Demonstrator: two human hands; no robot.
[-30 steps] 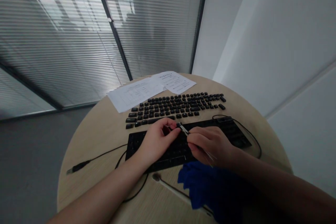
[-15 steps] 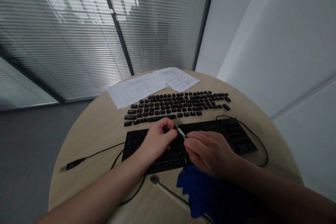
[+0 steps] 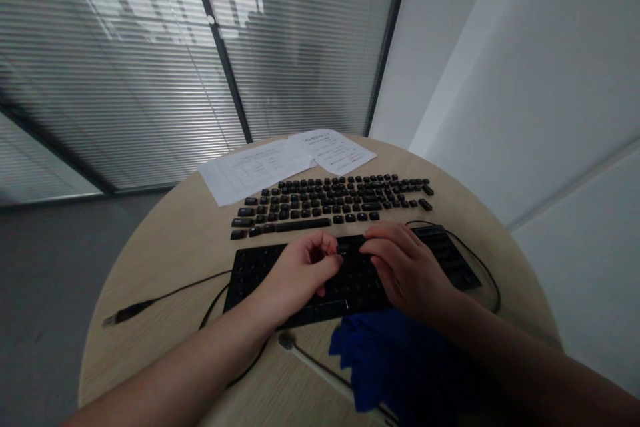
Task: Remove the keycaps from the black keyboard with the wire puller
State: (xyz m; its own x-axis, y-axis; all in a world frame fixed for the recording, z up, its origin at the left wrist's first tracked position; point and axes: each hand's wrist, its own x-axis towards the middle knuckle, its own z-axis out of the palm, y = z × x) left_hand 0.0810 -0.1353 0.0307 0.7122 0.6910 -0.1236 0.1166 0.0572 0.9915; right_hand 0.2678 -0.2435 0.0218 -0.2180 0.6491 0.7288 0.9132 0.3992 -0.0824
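Note:
My left hand (image 3: 305, 267) is over the middle of a black keyboard base (image 3: 260, 267), thumb and fingers pinched on a small black keycap (image 3: 343, 250). Just to its right, my right hand (image 3: 407, 263) is curled above the same base, fingertips pointing at the keycap. What it holds, if anything, is hidden by the fingers. Beyond the base, many loose black keycaps (image 3: 320, 200) are laid out in rows on the round wooden table (image 3: 165, 340).
A blue cloth (image 3: 375, 360) and a light-handled brush (image 3: 320, 368) lie on the near side. The USB plug (image 3: 127, 312) rests at left, its cable running to the base. Printed papers (image 3: 265, 167) are at the back, before a blinds-covered glass wall (image 3: 125, 80).
The slim metal tool that was between my hands no longer shows. My right hand has moved up and slightly away from my left, which still pinches. The view has shifted slightly.

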